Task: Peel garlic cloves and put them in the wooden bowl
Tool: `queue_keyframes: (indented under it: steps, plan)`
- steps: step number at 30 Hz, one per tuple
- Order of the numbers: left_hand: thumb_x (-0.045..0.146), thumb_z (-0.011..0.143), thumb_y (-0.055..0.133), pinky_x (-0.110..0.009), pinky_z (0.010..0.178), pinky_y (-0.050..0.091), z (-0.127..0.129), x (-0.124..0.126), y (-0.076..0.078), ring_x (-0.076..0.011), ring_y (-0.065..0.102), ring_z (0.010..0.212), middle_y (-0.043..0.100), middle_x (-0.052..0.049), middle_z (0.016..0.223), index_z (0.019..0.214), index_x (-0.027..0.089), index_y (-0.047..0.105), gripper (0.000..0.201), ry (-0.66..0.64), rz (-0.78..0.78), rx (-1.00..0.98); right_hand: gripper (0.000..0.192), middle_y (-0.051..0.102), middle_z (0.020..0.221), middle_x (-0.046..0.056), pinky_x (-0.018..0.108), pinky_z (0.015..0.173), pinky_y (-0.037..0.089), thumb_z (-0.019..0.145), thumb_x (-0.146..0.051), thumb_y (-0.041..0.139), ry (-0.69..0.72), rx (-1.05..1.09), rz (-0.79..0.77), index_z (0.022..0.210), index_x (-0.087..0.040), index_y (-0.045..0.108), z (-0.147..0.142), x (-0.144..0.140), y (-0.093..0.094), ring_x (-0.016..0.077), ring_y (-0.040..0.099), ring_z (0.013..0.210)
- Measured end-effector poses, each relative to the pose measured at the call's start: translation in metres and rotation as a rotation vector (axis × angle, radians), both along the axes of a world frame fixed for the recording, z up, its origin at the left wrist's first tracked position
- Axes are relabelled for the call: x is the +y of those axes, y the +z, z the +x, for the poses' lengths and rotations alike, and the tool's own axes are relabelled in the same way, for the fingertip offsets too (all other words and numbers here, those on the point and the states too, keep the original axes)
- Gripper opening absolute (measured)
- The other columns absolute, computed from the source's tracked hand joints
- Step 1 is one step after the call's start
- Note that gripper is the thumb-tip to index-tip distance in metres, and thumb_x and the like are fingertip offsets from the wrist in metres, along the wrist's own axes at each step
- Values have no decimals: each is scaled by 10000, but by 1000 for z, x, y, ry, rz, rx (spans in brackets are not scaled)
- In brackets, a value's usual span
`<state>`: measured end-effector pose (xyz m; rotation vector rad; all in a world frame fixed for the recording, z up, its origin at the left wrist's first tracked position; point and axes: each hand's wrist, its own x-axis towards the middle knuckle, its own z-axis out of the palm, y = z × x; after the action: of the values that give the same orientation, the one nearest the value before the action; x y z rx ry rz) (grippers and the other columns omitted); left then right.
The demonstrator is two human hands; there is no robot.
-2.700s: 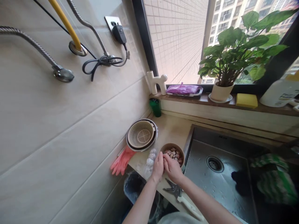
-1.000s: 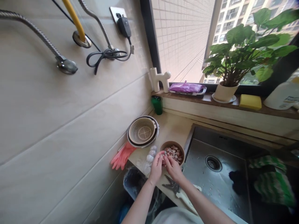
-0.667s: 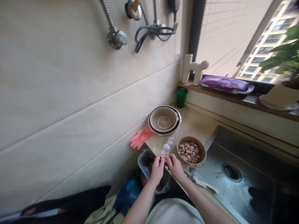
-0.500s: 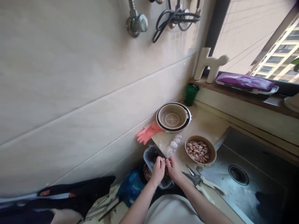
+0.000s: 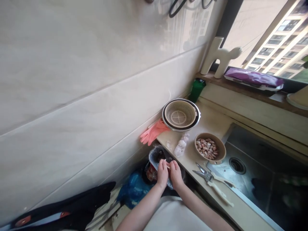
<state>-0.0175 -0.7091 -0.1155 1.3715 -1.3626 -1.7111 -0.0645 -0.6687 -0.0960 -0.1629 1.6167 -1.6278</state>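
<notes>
My left hand [image 5: 163,173] and my right hand [image 5: 175,173] meet over the lined trash bin [image 5: 154,155], fingers pinched together. Between their fingertips is a small pale, pinkish piece that looks like a garlic clove [image 5: 168,165], mostly covered by the fingers. On the counter just beyond lies a clear bag of garlic bulbs [image 5: 181,146]. Right of it, a brown bowl [image 5: 223,154] holds many garlic cloves [image 5: 207,148] in pinkish skins. Open-bladed kitchen scissors [image 5: 211,178] with cream handles rest near the counter edge, right of my hands.
Pink rubber gloves [image 5: 154,131] lie by the wall beside a beige colander [image 5: 180,114] nested in a larger bowl. A green container [image 5: 196,90] stands in the corner. The steel sink [image 5: 258,166] is at right, and a blue plastic bag [image 5: 136,189] sits below left.
The view has tilted down and shifted slightly. My hands stay together over the bin, their fingers a little rearranged around the small piece. Counter items have not visibly moved.
</notes>
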Motion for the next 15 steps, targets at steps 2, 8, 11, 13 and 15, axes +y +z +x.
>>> queue_keyframes:
  steps: [2, 8, 11, 13, 15]
  plan:
    - [492, 813, 430, -293, 729, 441, 4, -4, -5, -178, 569, 784, 583, -43, 826, 838, 217, 483, 282, 7, 98, 74, 295, 454, 542, -60, 212, 433, 352, 735, -480, 506, 15, -114, -29, 663, -232, 365, 1, -3, 0, 98, 421, 459]
    - [603, 768, 443, -241, 551, 426, 17, -26, -25, -122, 514, 536, 518, 35, 612, 823, 208, 479, 401, -120, 145, -15, 404, 339, 464, -100, 176, 346, 129, 721, -603, 513, 112, -313, -83, 724, -202, 462, -3, 4, -6, 40, 215, 343]
    - [510, 805, 450, -276, 600, 452, 19, -42, -38, -141, 552, 567, 555, 14, 637, 876, 197, 511, 326, -289, 45, -222, 406, 391, 491, -88, 169, 353, 207, 714, -576, 567, 77, -424, -79, 825, -186, 527, -1, 12, -8, 44, 318, 362]
    - [411, 789, 519, -324, 707, 461, 18, -52, -45, -181, 604, 704, 609, -38, 746, 927, 183, 537, 268, -354, 11, -286, 382, 454, 515, -74, 172, 374, 288, 704, -536, 616, 57, -466, -75, 837, -187, 538, 0, 17, -7, 52, 402, 392]
    - [312, 731, 605, -378, 850, 417, 17, -59, -48, -246, 597, 921, 625, -114, 914, 980, 154, 554, 300, -387, -19, -334, 358, 523, 560, -56, 185, 416, 362, 684, -485, 670, 64, -468, -80, 838, -194, 530, 0, 21, -4, 69, 484, 442]
